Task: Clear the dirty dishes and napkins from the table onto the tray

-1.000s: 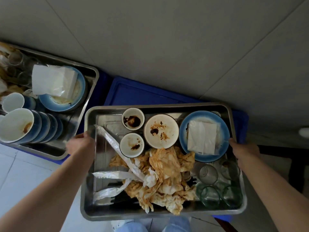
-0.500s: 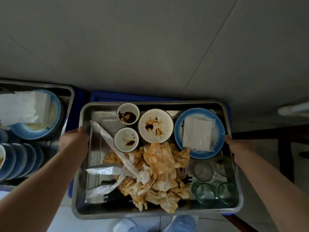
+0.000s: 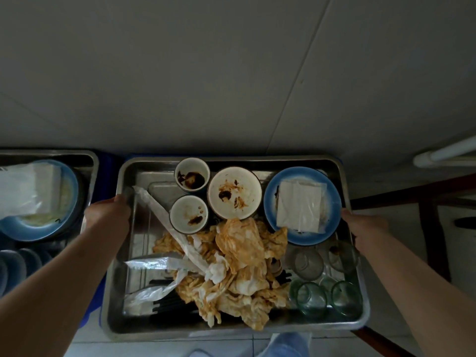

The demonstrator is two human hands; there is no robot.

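Note:
I carry a steel tray in front of me. My left hand grips its left rim and my right hand grips its right rim. On the tray stand two sauce-stained cups, a dirty white bowl and a blue plate with a folded white napkin on it. A heap of orange-stained napkins fills the middle, with clear plastic wrappers to its left. Several empty glasses sit in the near right corner.
A second steel tray lies to the left with a blue plate, a plastic-wrapped napkin pack and stacked blue bowls. A blue crate shows between the trays. A wall is ahead, a dark wooden frame to the right.
The view has swung to the right: the left tray has slid toward the left edge. Both hands keep their grip on the tray's rims.

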